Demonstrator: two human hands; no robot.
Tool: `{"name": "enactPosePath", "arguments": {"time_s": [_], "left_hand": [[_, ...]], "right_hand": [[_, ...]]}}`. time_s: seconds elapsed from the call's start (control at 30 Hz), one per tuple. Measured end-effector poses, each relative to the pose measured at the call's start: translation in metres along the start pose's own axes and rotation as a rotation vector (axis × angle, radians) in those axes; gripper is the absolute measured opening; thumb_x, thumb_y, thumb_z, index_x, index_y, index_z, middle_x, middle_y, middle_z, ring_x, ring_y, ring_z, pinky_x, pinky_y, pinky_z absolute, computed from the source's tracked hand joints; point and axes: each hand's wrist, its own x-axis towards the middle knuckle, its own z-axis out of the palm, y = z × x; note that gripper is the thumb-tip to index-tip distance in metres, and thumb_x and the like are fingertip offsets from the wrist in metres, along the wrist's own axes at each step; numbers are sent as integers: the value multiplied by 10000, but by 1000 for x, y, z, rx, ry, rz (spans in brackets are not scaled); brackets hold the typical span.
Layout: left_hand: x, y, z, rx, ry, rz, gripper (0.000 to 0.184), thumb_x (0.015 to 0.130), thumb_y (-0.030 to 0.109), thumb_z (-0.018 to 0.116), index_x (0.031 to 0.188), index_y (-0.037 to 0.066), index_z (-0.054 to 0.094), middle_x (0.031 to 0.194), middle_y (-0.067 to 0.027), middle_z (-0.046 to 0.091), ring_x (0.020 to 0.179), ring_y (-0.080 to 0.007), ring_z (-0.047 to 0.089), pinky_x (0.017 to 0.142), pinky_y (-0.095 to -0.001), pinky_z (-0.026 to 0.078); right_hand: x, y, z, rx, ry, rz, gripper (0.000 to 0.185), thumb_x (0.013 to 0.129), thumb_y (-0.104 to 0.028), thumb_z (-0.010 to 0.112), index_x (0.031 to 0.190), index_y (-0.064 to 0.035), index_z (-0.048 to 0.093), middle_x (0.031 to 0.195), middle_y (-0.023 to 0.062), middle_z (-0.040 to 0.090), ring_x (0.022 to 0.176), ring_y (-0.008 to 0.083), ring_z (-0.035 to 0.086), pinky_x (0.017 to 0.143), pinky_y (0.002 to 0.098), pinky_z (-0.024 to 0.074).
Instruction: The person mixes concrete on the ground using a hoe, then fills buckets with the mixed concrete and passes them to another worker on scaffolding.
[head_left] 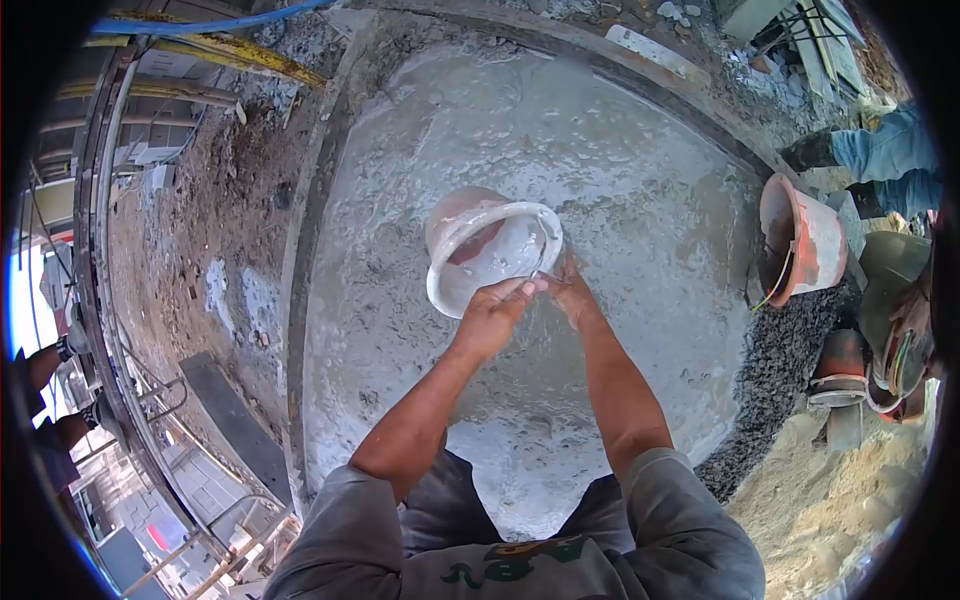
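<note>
A cement-smeared bucket (462,212) is tilted over the wet concrete (440,120), its wide mouth turned toward me. Reddish colour shows through the grey coating inside it. My left hand (493,316) is closed at the near side of the rim, the thumb reaching toward the other hand. Close beside it, my right hand (572,293) grips the right edge of the rim, near the thin wire handle (541,262). Some fingers of both hands are hidden. Whether the bucket's base touches the concrete I cannot tell.
Boards (305,260) edge the concrete. An orange bucket (822,240) lies tipped at the right, near a person's legs (885,155). Gravel (775,375) and sand (800,480) lie below it. Metal scaffolding (100,200) stands left, with another person's arms (70,350) beyond.
</note>
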Motion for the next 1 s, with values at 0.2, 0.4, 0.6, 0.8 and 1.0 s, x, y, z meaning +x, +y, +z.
{"name": "enactPosePath", "arguments": {"time_s": [0.2, 0.4, 0.6, 0.8, 1.0], "left_hand": [[29, -1, -50, -257, -271, 125, 376, 960, 355, 492, 1118, 50, 644, 518, 72, 324, 448, -36, 262, 429, -228, 232], [149, -101, -32, -795, -55, 132, 402, 963, 392, 481, 839, 33, 614, 539, 68, 277, 455, -72, 263, 492, -255, 340], [121, -241, -22, -1225, 184, -176, 542, 897, 539, 530, 551, 163, 349, 515, 40, 303, 458, -121, 301, 586, -298, 422], [-8, -287, -99, -870, 294, -302, 541, 913, 507, 520, 528, 147, 404, 514, 24, 359, 465, -112, 314, 581, -297, 378], [-89, -221, -171, -285, 432, -312, 454, 922, 418, 530, 695, 29, 589, 649, -40, 543, 638, -155, 486, 681, -327, 419]], "right_hand": [[1, -94, -35, -381, 285, -5, 667, 748, -259, 751, 1289, 13, 470, 1054, 183, 645, 880, 246, 640, 794, 340, 493], [33, -149, -39, -1429, 673, -675, 467, 741, -298, 720, 1142, -77, 623, 980, 230, 654, 897, 326, 638, 804, 396, 495], [72, -93, 67, -1528, 465, -362, 876, 713, -120, 649, 1467, -227, 218, 1191, 408, 466, 993, 462, 587, 827, 443, 514], [34, 46, 123, -1345, 283, -118, 935, 695, -67, 609, 1483, -282, 155, 1290, 321, 458, 1094, 408, 559, 904, 391, 481], [13, 195, 155, -405, 211, -97, 690, 697, 5, 567, 1363, -137, 451, 1072, 145, 626, 906, 274, 630, 782, 332, 496]]}}
